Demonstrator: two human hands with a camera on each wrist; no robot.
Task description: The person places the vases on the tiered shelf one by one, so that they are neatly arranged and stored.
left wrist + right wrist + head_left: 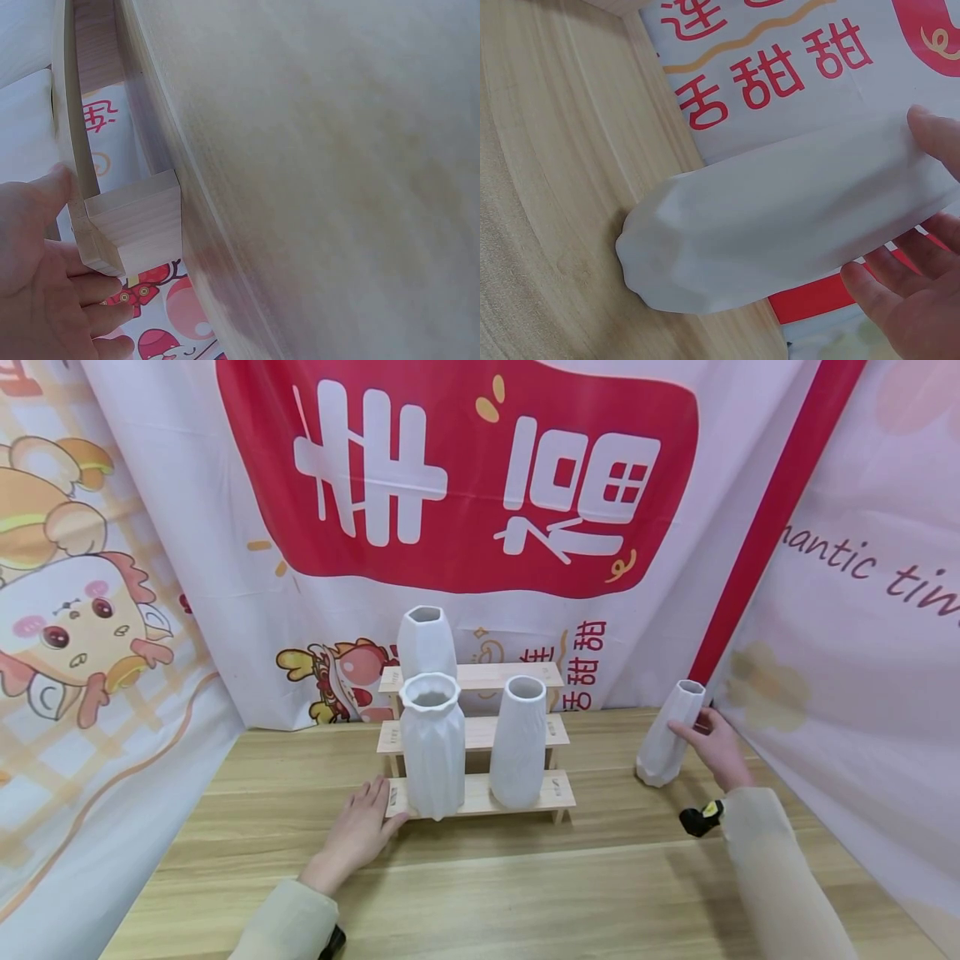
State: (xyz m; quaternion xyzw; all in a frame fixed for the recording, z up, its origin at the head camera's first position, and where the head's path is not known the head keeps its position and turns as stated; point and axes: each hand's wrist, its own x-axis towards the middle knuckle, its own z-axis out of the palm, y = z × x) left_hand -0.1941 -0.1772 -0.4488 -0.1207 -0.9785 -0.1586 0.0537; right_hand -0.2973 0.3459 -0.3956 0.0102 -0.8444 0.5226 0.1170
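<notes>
My right hand (718, 747) grips a slender faceted white vase (670, 735) by its upper part, thumb on one side and fingers on the other. This vase leans to the right over the table; in the right wrist view its scalloped base (656, 247) is close to the wood. At the left end of a stepped wooden stand (480, 739), my left hand (358, 827) holds the corner of the lowest board (101, 244) between thumb and fingers. On that board stand a ruffle-rimmed white vase (435, 756) and a smooth tapered white vase (519, 747).
Another white vase (426, 639) with an angular mouth stands higher on the stand, partly hidden by the ruffled one. Printed cloth (465, 585) hangs behind the wooden table (510, 902) and along both sides. The right-hand cloth (847, 652) is close to my right hand.
</notes>
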